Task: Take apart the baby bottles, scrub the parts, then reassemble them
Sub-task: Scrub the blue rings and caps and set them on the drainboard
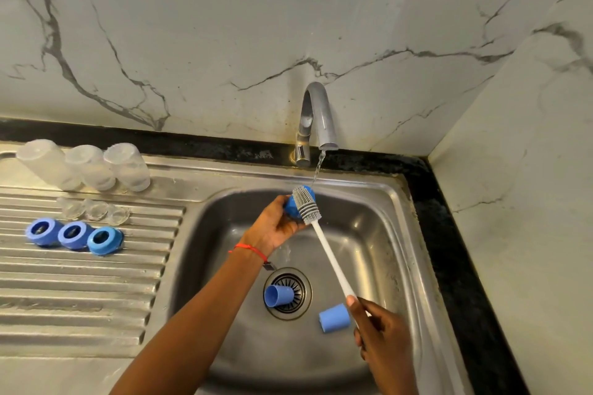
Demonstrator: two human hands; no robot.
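Marble-patterned wall panels are rising behind a steel sink unit (224,176) whose ribbed draining board is serving as the counter on the left, and going across from that side, three clear bottle bodies (86,167) are standing upside down in a row at the back, three clear teats (94,210) are sitting just in front of them, and three blue collar rings (75,235) are lying touching each other nearer the camera. Moving into the basin, one blue cap (278,296) is lying on its side over the drain grate (296,293), its open mouth facing left. Above it the left hand (277,228) is gripping another blue cap (296,205), fingers curled round it, under the thin stream running from the tap (317,119). The brush (306,204) is laying its bristled head against that cap, and its white handle is running down and to the right, so the long axis is slanting from the held cap toward the right hand (382,330), which is clenching the handle's lower end. A third blue cap (334,317) is lying on the basin floor just left of that right hand, nearer to it than to the left. I judge the scrubbing to be turning on keeping head and cap pressed together under the water. No brand, label or writing is showing legibly anywhere.
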